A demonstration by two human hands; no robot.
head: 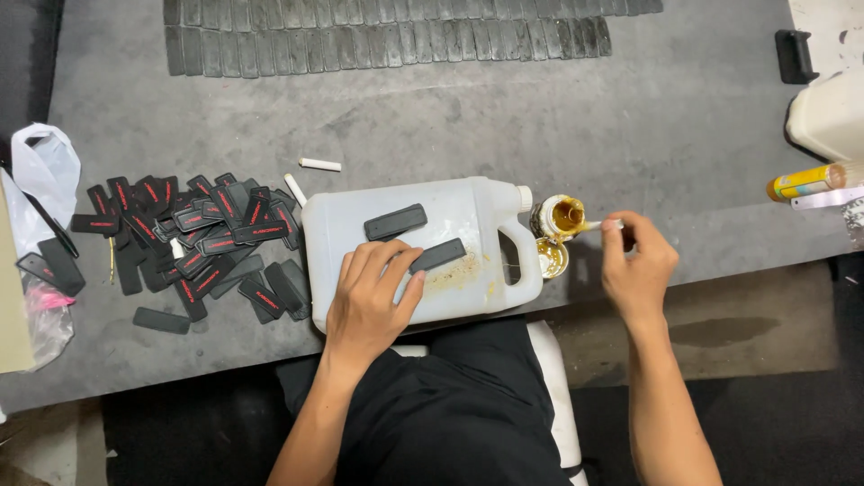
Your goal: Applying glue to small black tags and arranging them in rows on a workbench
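Even, fairly bright overhead light. Soft short shadows under left hand [369,297] and right hand [637,265]. Mild glare on jug [468,211] between them. Focus sharp centrally; desk [504,117] edges slightly bowed.

1 camera, worn on the person's head, looks almost straight down from above the white plastic jug [423,247] lying flat on the grey table [504,126]. It sits close: the jug fills the middle, both forearms enter from below it, the lap shows beneath it. Beyond the jug the view reaches the table's far edge. No 2nd view shares anything.
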